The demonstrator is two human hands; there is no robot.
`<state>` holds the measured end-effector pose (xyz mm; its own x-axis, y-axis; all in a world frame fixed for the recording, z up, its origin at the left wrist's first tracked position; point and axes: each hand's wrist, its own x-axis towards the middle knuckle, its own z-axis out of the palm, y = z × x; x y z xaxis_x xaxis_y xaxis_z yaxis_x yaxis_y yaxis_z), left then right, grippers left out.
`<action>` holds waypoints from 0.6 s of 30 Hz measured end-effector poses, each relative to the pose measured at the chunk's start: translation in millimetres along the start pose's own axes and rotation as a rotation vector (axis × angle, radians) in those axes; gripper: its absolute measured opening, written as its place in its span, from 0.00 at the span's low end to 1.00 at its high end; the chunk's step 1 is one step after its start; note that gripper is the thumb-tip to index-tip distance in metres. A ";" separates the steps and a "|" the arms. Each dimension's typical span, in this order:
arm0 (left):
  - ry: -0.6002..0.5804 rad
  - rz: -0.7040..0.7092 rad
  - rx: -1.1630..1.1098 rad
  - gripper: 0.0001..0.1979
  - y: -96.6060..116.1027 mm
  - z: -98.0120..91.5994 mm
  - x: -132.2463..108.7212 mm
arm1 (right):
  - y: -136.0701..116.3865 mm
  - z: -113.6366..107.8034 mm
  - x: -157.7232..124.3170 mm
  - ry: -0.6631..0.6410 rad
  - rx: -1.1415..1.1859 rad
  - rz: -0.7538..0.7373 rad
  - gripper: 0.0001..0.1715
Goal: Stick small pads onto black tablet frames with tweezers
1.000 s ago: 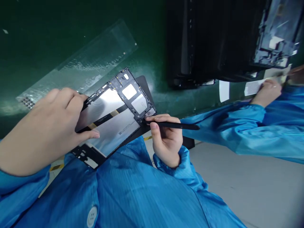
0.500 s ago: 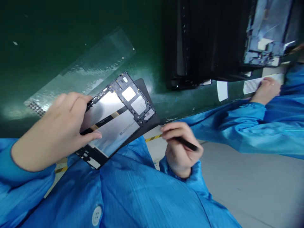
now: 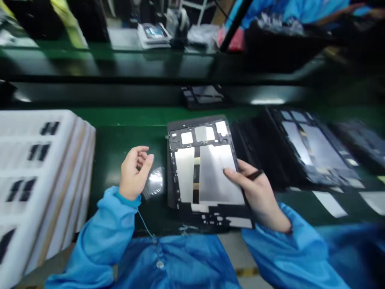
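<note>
A black tablet frame (image 3: pixel 207 168) with silver panels faces up over the green table. My right hand (image 3: pixel 255 192) grips its right edge, thumb on the silver panel, and a thin black stylus (image 3: pixel 255 175) sticks out between the fingers. My left hand (image 3: pixel 134 172) hovers left of the frame, fingers loosely curled, pinching the edge of a clear plastic film (image 3: pixel 153 182) that lies by it.
A stack of white trays (image 3: pixel 39 168) stands at the left. More black tablet frames (image 3: pixel 313 148) lie to the right, with white paper strips (image 3: pixel 331 202) near the table's front edge. A dark device (image 3: pixel 204 95) sits on the belt behind. Cluttered shelves fill the back.
The view has swung upright to face the table. The frame went from my left hand to my right, which still has the stylus. My left hand let go and moved left.
</note>
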<state>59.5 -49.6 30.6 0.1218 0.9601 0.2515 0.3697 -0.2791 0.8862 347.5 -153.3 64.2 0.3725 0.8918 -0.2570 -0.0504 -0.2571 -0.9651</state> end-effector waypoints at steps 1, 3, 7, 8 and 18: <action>0.148 -0.013 -0.007 0.22 -15.0 -5.6 7.9 | -16.5 15.8 33.0 -0.060 -0.004 0.005 0.24; 0.373 -0.013 -0.019 0.22 -39.0 -14.4 15.4 | -43.7 61.5 95.8 -0.128 -0.014 0.008 0.19; 0.501 0.073 0.005 0.20 -55.2 -18.1 8.0 | -73.8 179.2 199.1 -0.192 -0.019 0.044 0.07; 0.474 0.102 0.025 0.18 -54.6 -16.8 5.3 | -77.6 205.7 220.0 -0.218 -0.031 0.054 0.10; -0.350 0.557 0.251 0.10 -32.1 22.7 -16.4 | -91.5 129.9 334.7 0.099 -0.373 -0.068 0.24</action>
<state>66.5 -56.7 -10.8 0.6289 0.6234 0.4646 0.3622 -0.7637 0.5344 356.4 217.1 59.9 0.4521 0.8758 -0.1694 0.3112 -0.3328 -0.8901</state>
